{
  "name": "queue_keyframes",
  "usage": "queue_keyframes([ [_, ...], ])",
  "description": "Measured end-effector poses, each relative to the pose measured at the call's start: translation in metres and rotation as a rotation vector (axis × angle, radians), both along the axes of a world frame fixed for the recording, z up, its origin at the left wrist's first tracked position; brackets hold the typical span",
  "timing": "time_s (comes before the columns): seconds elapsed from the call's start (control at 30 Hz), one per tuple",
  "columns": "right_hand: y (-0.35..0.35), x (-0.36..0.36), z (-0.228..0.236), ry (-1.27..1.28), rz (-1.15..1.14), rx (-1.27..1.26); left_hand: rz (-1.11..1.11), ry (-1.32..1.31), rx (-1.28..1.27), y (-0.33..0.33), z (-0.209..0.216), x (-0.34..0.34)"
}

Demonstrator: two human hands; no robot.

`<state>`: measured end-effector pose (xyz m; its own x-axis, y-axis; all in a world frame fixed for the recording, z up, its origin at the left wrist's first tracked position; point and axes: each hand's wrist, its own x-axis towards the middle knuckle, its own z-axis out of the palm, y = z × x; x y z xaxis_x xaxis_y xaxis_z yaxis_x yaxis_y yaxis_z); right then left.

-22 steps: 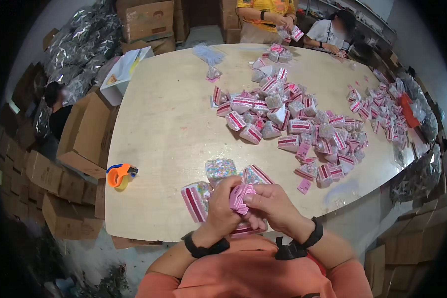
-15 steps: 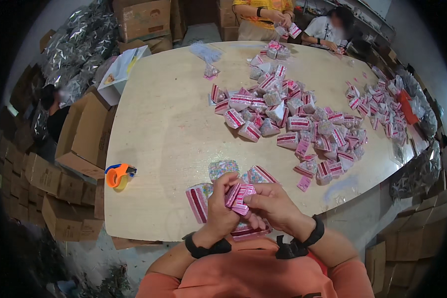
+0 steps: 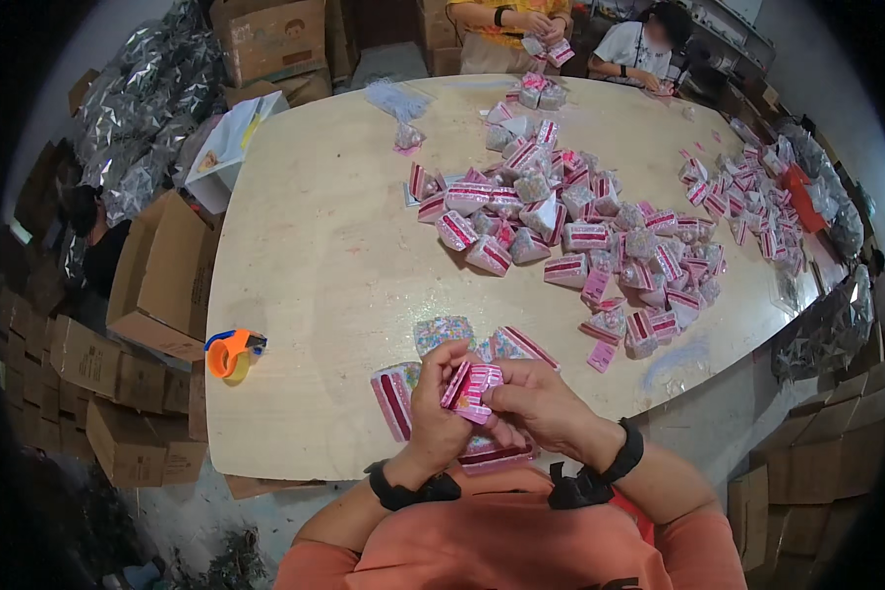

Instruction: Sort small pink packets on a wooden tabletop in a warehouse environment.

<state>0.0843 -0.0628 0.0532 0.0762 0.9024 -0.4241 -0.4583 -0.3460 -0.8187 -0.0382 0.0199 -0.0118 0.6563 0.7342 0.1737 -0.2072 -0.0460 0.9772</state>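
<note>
Pink cards sit in a loosely fanned stack between the person's two hands, above the near part of the pale table. The left hand grasps the stack from its left side, fingers bent around it. At the stack's right, the right hand pinches the cards, its thumb on their near face; how its other fingers bear on them cannot be told.

Bags of colourful bits lie close around the hands: a striped bag just left of the left hand, a speckled bag beyond it, a tilted bag beyond the right hand, and a partly hidden bag below both. Farther off lies a heap of small packets. An orange tape dispenser stands well apart, at the table's left edge.
</note>
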Motion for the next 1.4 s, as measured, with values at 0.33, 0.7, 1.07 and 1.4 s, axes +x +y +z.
queue_keyframes([
  [0.33,0.001,-0.002,0.004,-0.081,-0.013,-0.013,0.015,0.006,0.108,0.002,-0.002,0.002],
  [0.7,0.002,0.001,0.001,-0.037,-0.028,-0.047,-0.036,0.126,0.213,0.004,-0.012,0.000],
  [1.07,0.007,0.000,0.000,-0.168,-0.023,-0.066,-0.172,0.128,0.348,0.015,-0.008,0.000],
  [1.4,0.015,-0.003,0.000,-0.176,-0.040,-0.140,-0.051,0.146,0.407,0.015,-0.015,0.000],
])
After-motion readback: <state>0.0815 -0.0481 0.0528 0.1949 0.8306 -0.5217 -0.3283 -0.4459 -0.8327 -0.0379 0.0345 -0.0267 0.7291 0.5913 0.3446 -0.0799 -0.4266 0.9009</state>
